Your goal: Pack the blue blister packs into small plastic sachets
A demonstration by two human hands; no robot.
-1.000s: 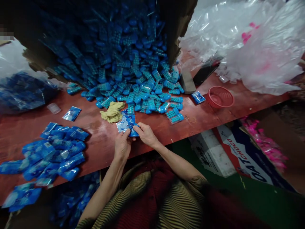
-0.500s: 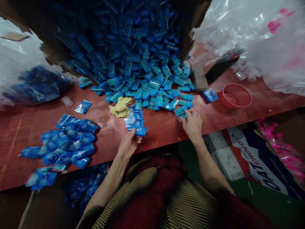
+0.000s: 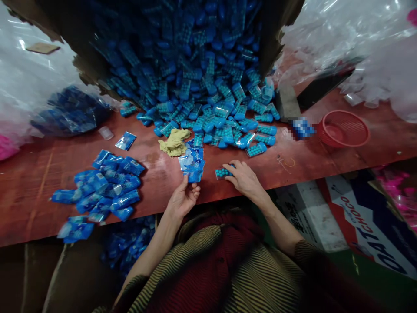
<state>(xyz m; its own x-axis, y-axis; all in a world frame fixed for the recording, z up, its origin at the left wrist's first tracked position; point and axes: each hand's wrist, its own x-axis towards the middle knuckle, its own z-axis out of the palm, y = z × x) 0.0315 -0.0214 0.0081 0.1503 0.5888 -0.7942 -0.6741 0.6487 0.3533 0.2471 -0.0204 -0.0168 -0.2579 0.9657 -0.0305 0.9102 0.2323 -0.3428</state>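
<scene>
So the left hand (image 3: 183, 201) is pinching a small stack of flat blue-and-clear plastic sachets (image 3: 193, 164), thumb on one side and fingers curled behind the near edge, holding it just above the near part of the reddish-brown wooden table (image 3: 325, 163). Just right of that, the right hand (image 3: 245, 178) lies flat-ish on the table with its fingertips closed around a little clear capsule-shaped case of teal beads (image 3: 222, 172), thumb underneath and the other fingers bunched close together on top. The bead case sits on the table near its front edge, close beside the sachet stack but not touching it as far as I can see.

Right behind the stack there's a crumpled yellow cloth (image 3: 175, 142). Further back is a huge spill of the same teal bead cases (image 3: 224, 117) pouring out of a dark torn cardboard box (image 3: 97, 65). Off to the left, near the front edge, is a loose heap of filled blue sachets (image 3: 104, 187), with one lone sachet (image 3: 125, 141) a bit farther back. On the right sits a round red plastic mesh basket (image 3: 343, 134), and behind it piles of clear plastic bags (image 3: 352, 39). At far left there's a clear bag stuffed with dark blue packets (image 3: 71, 111). The person wears a striped brown-and-red knit top (image 3: 221, 269).
</scene>
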